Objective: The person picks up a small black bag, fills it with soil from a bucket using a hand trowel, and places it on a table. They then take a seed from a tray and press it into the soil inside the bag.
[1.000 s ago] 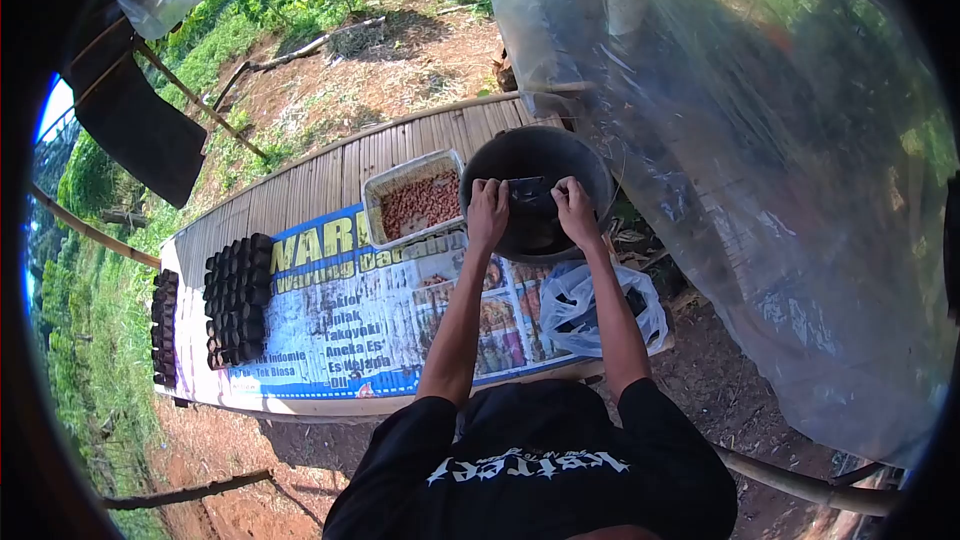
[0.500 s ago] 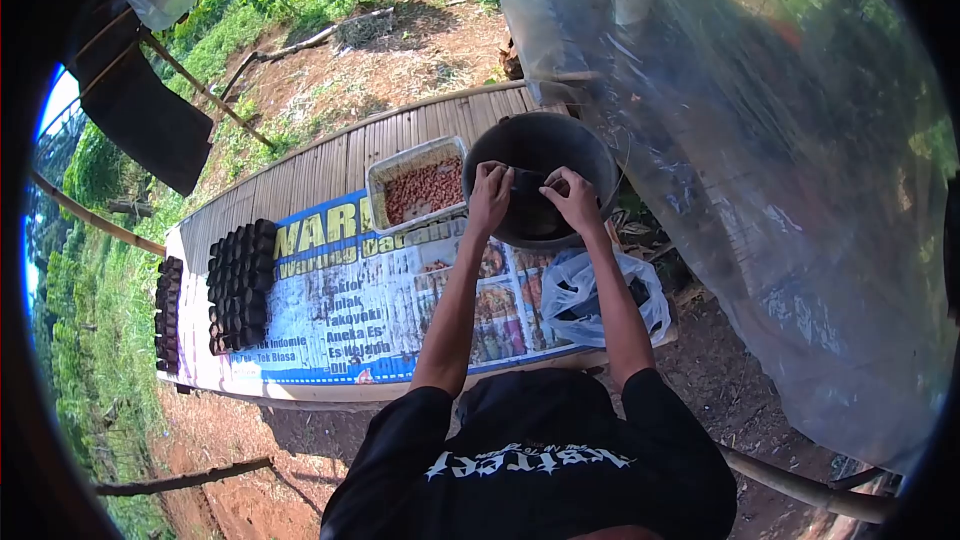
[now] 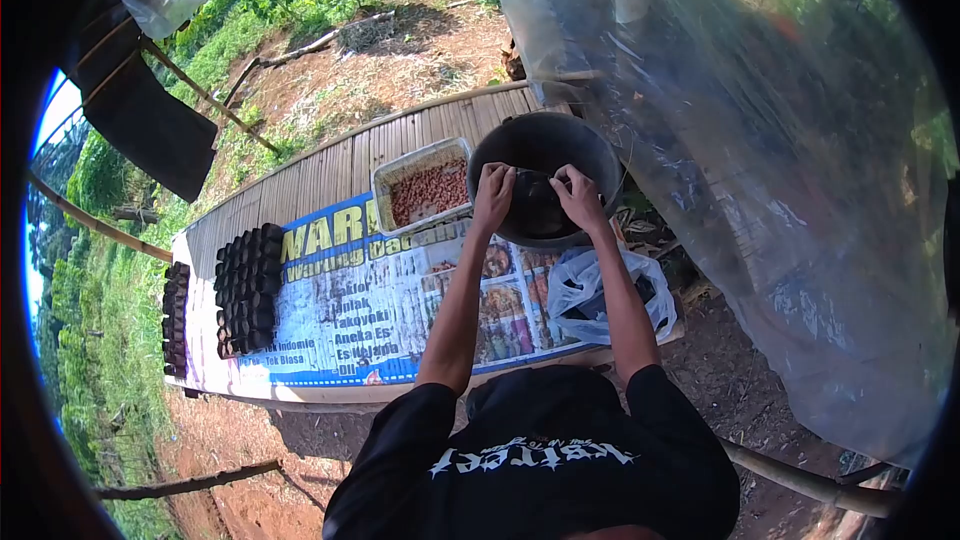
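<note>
My left hand (image 3: 493, 198) and my right hand (image 3: 578, 196) are both above the dark bucket (image 3: 545, 122), fingers pinched. Between them stretches a small black plastic bag (image 3: 533, 183), its upper edge gripped at either side. Dark shade inside the bucket hides much of the bag's outline. Left of the bucket sits a white rectangular tray (image 3: 381, 204) holding many reddish seeds (image 3: 430, 193). Beneath my right forearm lies a translucent plastic bag (image 3: 567, 298) with dark contents.
Rows of filled black bags (image 3: 247, 285) stand on the printed banner (image 3: 320, 325), with another row (image 3: 175, 320) at the table's left end. Bamboo slats (image 3: 340, 165) form the tabletop. A clear plastic sheet (image 3: 740, 190) hangs at the right.
The view has shifted slightly, moving the scene a little to the right. My right fingertips have moved slightly up along the black bag's edge. Both hands keep their pinch.
</note>
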Demonstrator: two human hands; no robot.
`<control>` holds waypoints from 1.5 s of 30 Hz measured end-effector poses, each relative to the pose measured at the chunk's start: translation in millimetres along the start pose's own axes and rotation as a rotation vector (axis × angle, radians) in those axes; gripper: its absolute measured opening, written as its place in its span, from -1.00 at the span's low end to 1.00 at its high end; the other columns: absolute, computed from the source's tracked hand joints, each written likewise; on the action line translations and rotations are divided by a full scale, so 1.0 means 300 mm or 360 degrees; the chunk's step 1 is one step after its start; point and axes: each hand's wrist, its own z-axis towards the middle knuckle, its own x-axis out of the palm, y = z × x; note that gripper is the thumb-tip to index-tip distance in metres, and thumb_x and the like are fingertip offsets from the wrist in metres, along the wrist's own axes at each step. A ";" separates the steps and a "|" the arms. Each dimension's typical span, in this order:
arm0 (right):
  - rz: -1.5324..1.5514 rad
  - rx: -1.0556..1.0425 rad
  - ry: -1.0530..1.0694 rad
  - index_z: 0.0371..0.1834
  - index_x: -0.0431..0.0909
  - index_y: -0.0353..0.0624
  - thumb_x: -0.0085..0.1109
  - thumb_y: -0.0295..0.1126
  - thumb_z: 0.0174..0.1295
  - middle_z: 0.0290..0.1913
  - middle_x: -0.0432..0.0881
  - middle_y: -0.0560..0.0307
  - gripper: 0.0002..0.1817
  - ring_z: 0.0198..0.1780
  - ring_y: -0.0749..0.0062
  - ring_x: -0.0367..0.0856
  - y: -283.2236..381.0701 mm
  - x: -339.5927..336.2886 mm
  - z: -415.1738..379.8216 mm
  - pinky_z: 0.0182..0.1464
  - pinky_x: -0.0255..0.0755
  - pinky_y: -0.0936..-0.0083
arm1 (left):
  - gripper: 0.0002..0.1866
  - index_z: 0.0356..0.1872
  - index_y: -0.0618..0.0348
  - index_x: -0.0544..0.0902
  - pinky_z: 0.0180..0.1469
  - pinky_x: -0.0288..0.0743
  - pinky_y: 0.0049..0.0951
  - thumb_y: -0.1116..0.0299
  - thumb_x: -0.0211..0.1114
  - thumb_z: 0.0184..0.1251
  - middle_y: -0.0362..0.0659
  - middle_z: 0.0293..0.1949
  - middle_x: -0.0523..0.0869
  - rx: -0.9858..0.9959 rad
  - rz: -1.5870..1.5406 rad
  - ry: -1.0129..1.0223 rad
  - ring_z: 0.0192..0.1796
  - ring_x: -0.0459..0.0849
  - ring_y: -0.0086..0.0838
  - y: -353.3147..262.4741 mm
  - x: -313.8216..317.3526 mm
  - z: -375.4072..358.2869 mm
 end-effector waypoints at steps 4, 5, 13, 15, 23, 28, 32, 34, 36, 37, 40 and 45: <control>0.0007 0.0028 -0.0157 -0.13 0.43 -0.23 0.08 -0.36 0.44 -0.36 0.62 0.00 -0.85 -0.32 0.24 0.68 -0.043 0.012 0.002 -0.23 0.47 0.32 | -0.66 -0.26 0.40 0.60 0.06 0.42 -0.27 0.23 0.16 0.54 0.06 -0.11 0.55 -0.0094 0.0072 -0.0047 -0.03 0.57 -0.14 -0.020 0.006 0.004; 0.0068 0.0131 -0.0116 -0.13 0.42 -0.22 0.08 -0.36 0.44 -0.37 0.61 0.01 -0.85 -0.33 0.25 0.67 -0.044 0.008 0.002 -0.23 0.47 0.33 | -0.65 -0.25 0.40 0.60 0.06 0.42 -0.28 0.22 0.16 0.54 0.06 -0.11 0.54 -0.0130 0.0091 -0.0024 -0.03 0.57 -0.15 -0.032 0.003 0.002; 0.0197 0.0254 -0.0208 -0.14 0.43 -0.22 0.12 -0.39 0.42 -0.44 0.59 0.03 -0.86 -0.39 0.32 0.65 -0.027 0.002 0.005 -0.27 0.46 0.35 | -0.73 -0.20 0.38 0.60 0.01 0.42 -0.34 0.30 0.17 0.50 0.00 -0.15 0.54 -0.0022 -0.0236 -0.0103 -0.12 0.57 -0.26 -0.013 -0.007 0.004; 0.0183 0.0259 -0.0164 -0.16 0.45 -0.23 0.14 -0.41 0.40 -0.41 0.63 0.00 -0.87 -0.35 0.25 0.68 -0.023 0.002 0.007 -0.25 0.48 0.32 | -0.79 -0.12 0.33 0.59 -0.04 0.44 -0.39 0.36 0.21 0.42 -0.05 -0.17 0.54 -0.0040 -0.0174 -0.0086 -0.19 0.55 -0.34 -0.018 -0.010 -0.001; -0.0007 0.0327 -0.0064 -0.19 0.48 -0.25 0.18 -0.44 0.34 -0.30 0.70 -0.17 -0.88 -0.14 -0.10 0.72 -0.012 -0.004 0.006 -0.15 0.53 0.15 | -0.60 0.11 0.19 0.54 -0.19 0.44 -0.57 0.51 0.26 0.20 -0.23 -0.20 0.55 -0.0107 -0.0393 0.0275 -0.31 0.44 -0.61 -0.066 -0.038 -0.005; -0.0105 0.0351 -0.0084 -0.18 0.53 -0.24 0.21 -0.42 0.32 -0.32 0.71 -0.11 -0.87 -0.18 0.01 0.74 -0.038 0.011 0.002 -0.14 0.54 0.20 | -0.66 0.04 0.18 0.62 -0.21 0.46 -0.56 0.46 0.33 0.20 -0.23 -0.25 0.64 -0.0188 -0.0363 0.0492 -0.32 0.54 -0.61 -0.073 -0.047 0.000; -0.0106 0.0384 -0.0040 -0.17 0.55 -0.23 0.21 -0.41 0.32 -0.31 0.72 -0.07 -0.87 -0.19 0.06 0.75 -0.039 0.009 0.005 -0.14 0.54 0.22 | -0.71 -0.08 0.21 0.69 -0.22 0.50 -0.53 0.47 0.39 0.13 -0.20 -0.38 0.70 -0.0113 -0.0319 0.0447 -0.36 0.61 -0.59 -0.081 -0.046 -0.004; -0.0107 0.0377 -0.0006 -0.17 0.56 -0.22 0.22 -0.40 0.32 -0.31 0.73 -0.04 -0.86 -0.20 0.10 0.75 -0.045 0.011 0.005 -0.14 0.55 0.24 | -0.70 -0.10 0.23 0.69 -0.23 0.52 -0.48 0.49 0.40 0.08 -0.14 -0.42 0.70 0.0007 -0.0075 0.0406 -0.38 0.65 -0.53 -0.047 -0.044 -0.006; -0.0043 0.0385 -0.0052 -0.15 0.55 -0.21 0.23 -0.36 0.32 -0.31 0.73 -0.03 -0.84 -0.22 0.13 0.75 -0.050 0.014 0.010 -0.14 0.55 0.25 | -0.71 -0.14 0.24 0.69 -0.24 0.54 -0.43 0.50 0.40 0.05 -0.08 -0.44 0.69 0.0003 0.0090 0.0328 -0.39 0.68 -0.45 -0.038 -0.045 -0.010; -0.0012 0.0392 -0.0078 -0.15 0.54 -0.20 0.24 -0.35 0.32 -0.32 0.72 -0.02 -0.82 -0.22 0.14 0.75 -0.051 0.015 0.010 -0.15 0.55 0.25 | -0.73 -0.17 0.25 0.69 -0.24 0.55 -0.39 0.50 0.40 0.03 -0.06 -0.46 0.69 -0.0059 0.0135 0.0272 -0.39 0.70 -0.40 -0.048 -0.047 -0.011; -0.0051 0.0282 -0.0162 -0.11 0.47 -0.22 0.26 -0.26 0.32 -0.31 0.68 -0.12 -0.72 -0.22 -0.06 0.71 -0.017 0.009 0.011 -0.09 0.54 0.15 | -0.74 -0.20 0.25 0.68 -0.25 0.57 -0.31 0.49 0.40 0.02 -0.03 -0.48 0.69 -0.0144 0.0190 0.0183 -0.39 0.73 -0.26 -0.079 -0.039 -0.010; 0.0019 0.0299 0.0278 -0.02 0.40 -0.20 0.41 0.01 0.18 -0.30 0.64 -0.14 -0.42 -0.27 0.03 0.70 0.054 -0.024 0.000 -0.14 0.55 0.20 | -0.70 -0.15 0.24 0.64 -0.26 0.57 -0.27 0.46 0.39 0.03 -0.01 -0.50 0.69 -0.0123 0.0223 0.0104 -0.39 0.73 -0.19 -0.079 -0.012 -0.003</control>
